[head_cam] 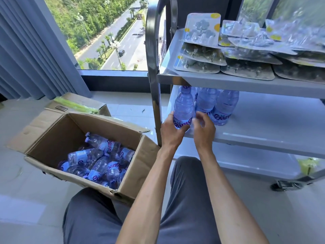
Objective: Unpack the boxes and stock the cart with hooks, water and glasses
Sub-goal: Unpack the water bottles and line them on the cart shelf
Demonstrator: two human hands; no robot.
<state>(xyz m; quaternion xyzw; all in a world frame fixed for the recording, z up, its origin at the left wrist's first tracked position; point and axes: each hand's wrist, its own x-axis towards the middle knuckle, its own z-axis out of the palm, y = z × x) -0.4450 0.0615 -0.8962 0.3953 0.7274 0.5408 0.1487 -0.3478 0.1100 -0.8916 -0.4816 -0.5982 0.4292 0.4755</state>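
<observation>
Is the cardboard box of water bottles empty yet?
No, the cardboard box on the floor still holds a heap of water bottles lying on their sides.

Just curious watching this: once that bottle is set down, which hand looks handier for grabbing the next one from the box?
Probably the left hand. The open box sits on that side, while the right hand hovers further away, by the bottles already on the cart shelf.

Three water bottles (182,110) stand on the cart's middle shelf (263,120). Two cardboard boxes (52,131) sit at left, one holding roughly ten bottles. Hook packs (202,30) too overlapped to count.
</observation>
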